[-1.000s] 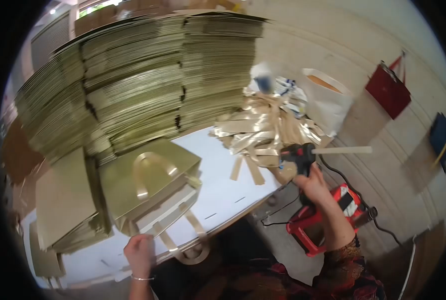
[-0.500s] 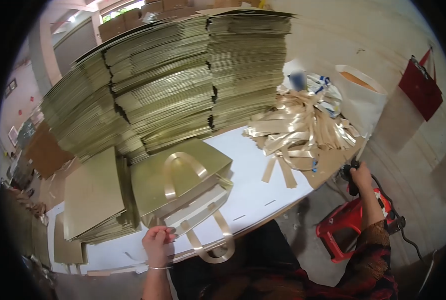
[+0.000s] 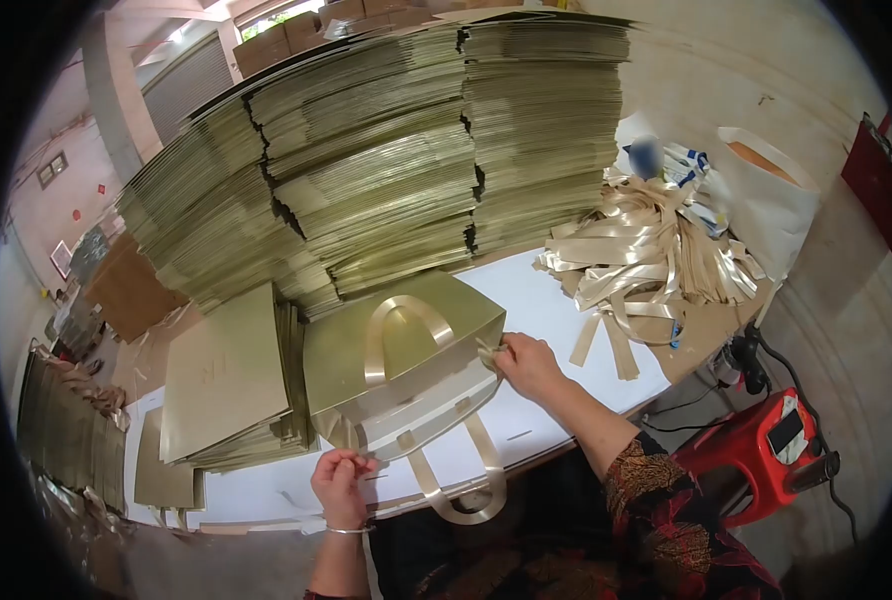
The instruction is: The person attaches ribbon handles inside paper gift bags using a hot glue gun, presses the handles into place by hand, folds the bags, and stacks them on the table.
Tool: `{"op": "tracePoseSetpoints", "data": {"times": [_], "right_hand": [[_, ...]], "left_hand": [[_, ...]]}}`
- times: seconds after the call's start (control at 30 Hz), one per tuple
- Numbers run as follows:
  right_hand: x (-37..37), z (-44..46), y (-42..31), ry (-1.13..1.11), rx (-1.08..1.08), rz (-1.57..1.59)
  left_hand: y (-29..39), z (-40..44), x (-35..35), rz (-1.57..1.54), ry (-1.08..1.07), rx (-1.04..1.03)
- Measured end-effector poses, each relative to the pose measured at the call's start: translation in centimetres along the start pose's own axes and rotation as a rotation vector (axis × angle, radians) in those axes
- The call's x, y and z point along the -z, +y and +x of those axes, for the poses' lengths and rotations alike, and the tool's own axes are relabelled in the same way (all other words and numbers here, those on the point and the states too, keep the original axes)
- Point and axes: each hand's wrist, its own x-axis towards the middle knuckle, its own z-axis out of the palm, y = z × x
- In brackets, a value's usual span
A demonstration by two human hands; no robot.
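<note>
A gold paper bag (image 3: pixel 406 345) lies on its side on the white tabletop, its open mouth towards me. One cream ribbon handle (image 3: pixel 374 345) arches over its upper face. Another ribbon handle (image 3: pixel 486 485) hangs from the lower edge, over the table's front. My left hand (image 3: pixel 341 482) is closed at the near left corner of the mouth, thumb and fingers pinched on the rim. At the right side of the mouth, my right hand (image 3: pixel 529 365) grips the folded side edge of the bag.
Flat gold bags form a tall stack (image 3: pixel 386 150) at the back. More lean in a pile (image 3: pixel 226 375) at left. Loose ribbons (image 3: pixel 656 250) heap at the right, beside a white bag (image 3: pixel 766 200). A corded black tool (image 3: pixel 744 362) hangs above a red stool (image 3: pixel 756 450) holding a phone (image 3: pixel 786 435).
My right hand has let go of the black tool by the stool and moved left onto the bag's right side. My left hand stays at the left corner. The view has shifted.
</note>
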Motion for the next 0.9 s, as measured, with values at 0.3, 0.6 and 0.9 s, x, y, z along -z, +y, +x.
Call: {"op": "tracePoseSetpoints", "data": {"times": [0.3,0.6,0.9], "right_hand": [[-1.6,0.8,0.6,0.005,0.026,-0.282],[-1.2,0.5,1.7,0.224,0.016,-0.333],[-2.8,1.0,2.8,0.122,0.142,-0.549]], "left_hand": [[1.4,0.8,-4.6,0.997,-0.488,-0.748],[-1.1,7.0,-6.1,1.204,-0.556,-0.302],[-6.6,7.8,-18.9,1.47,-0.92,-0.208]]}}
